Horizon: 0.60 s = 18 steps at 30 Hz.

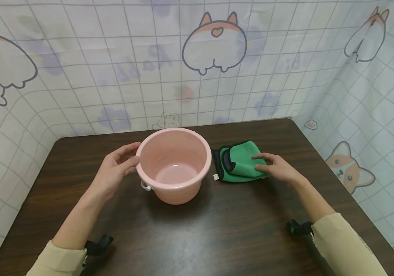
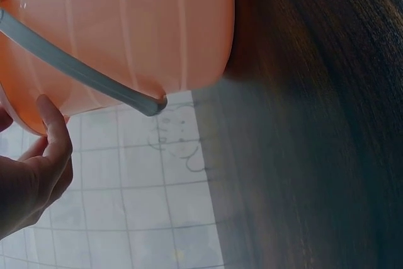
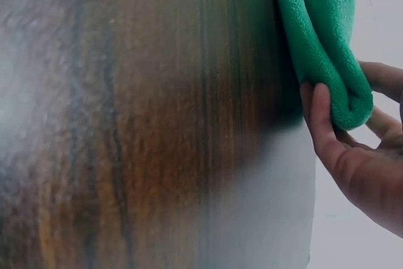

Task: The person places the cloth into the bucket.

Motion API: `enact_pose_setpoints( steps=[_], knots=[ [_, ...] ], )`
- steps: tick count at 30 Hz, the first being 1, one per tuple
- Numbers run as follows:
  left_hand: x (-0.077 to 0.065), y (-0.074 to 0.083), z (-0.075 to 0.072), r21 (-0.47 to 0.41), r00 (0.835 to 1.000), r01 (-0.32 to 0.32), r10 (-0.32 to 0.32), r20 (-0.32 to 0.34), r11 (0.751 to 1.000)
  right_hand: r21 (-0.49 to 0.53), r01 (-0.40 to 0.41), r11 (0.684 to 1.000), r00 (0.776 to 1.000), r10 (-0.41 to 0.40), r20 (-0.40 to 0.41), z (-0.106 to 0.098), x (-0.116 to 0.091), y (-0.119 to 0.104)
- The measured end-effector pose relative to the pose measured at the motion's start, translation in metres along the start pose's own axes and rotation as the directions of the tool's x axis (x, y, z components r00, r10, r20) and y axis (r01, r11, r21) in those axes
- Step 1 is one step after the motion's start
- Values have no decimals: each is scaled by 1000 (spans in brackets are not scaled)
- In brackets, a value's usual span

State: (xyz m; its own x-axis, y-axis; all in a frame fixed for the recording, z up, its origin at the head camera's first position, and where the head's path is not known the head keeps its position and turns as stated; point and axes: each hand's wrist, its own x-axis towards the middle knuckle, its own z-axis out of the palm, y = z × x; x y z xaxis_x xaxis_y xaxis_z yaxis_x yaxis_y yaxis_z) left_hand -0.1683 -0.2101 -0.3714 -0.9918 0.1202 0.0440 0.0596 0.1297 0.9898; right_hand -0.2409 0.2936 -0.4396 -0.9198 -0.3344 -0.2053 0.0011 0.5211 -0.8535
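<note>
A pink plastic bucket (image 1: 175, 196) with a pale handle (image 2: 82, 64) stands upright on the table. My left hand (image 1: 115, 168) is at its left rim, the fingers (image 2: 55, 124) bent against the outer wall and the thumb close to the rim's edge. To the right of the bucket lies a folded green cloth piece (image 1: 241, 161) with black trim and a small white tag. My right hand (image 1: 279, 167) pinches the right end of this cloth, with fingers (image 3: 324, 118) on either side of the thick fold. Part of the thumb is hidden.
The dark wooden table (image 1: 190, 241) meets a white checked curtain (image 1: 155, 76) printed with cartoon dogs at the back and sides. A black strap with a small device (image 1: 99, 244) is on the left wrist, and another black device (image 1: 299, 228) on the right.
</note>
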Motion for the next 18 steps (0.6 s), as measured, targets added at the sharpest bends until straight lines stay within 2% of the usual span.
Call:
enact_pose_setpoints(
  steps=[7,18],
  knots=[
    [0,2,-2,-31,1000,10,-9,14,999,-5,28,1000,999,-28,-35,2,0,-9],
    [7,0,-9,-170,997,58,-49,57,984,45,34,998,996,-30,-89,1,3,-25]
  ],
)
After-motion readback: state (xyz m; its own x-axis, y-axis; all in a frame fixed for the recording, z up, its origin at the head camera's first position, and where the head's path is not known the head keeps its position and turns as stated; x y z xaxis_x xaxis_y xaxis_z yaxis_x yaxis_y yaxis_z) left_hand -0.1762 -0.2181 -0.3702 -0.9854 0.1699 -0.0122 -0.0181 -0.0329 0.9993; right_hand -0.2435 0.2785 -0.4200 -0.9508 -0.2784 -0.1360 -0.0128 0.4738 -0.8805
